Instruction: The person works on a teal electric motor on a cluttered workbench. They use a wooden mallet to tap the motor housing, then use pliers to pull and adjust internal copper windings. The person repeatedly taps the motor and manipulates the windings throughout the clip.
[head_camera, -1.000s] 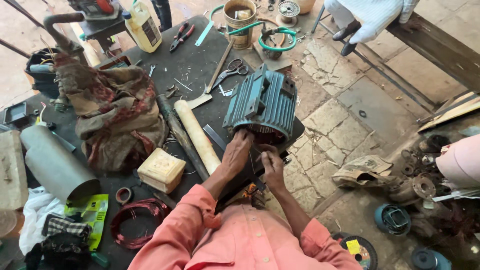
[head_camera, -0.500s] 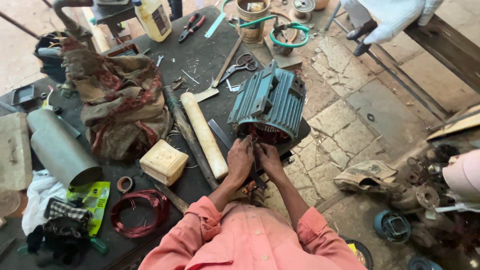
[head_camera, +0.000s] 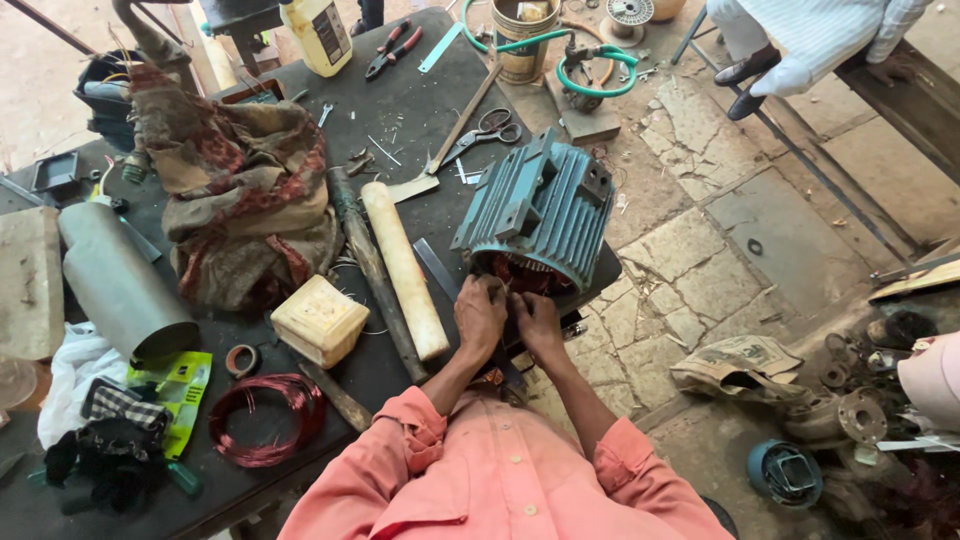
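Observation:
A teal finned electric motor housing (head_camera: 545, 210) lies on its side on the dark workbench (head_camera: 400, 120), its open end facing me with copper windings (head_camera: 520, 275) showing inside. My left hand (head_camera: 480, 315) and my right hand (head_camera: 535, 320) are side by side at that open end, fingers curled into the windings. Whether either hand holds a tool is hidden. My sleeves are salmon pink.
Beside the motor lie a cream wooden cylinder (head_camera: 405, 270), a dark bar (head_camera: 365, 250), a yellow block (head_camera: 320, 320), a red copper wire coil (head_camera: 265, 420), a patterned cloth (head_camera: 245, 190), a grey pipe (head_camera: 125, 280), scissors (head_camera: 480, 135) and pliers (head_camera: 390, 50). Another person's legs (head_camera: 800, 40) are at top right. Motor parts (head_camera: 850, 400) litter the floor.
The view has shifted slightly. My two hands have drawn closer together at the motor's open end. The motor has not moved.

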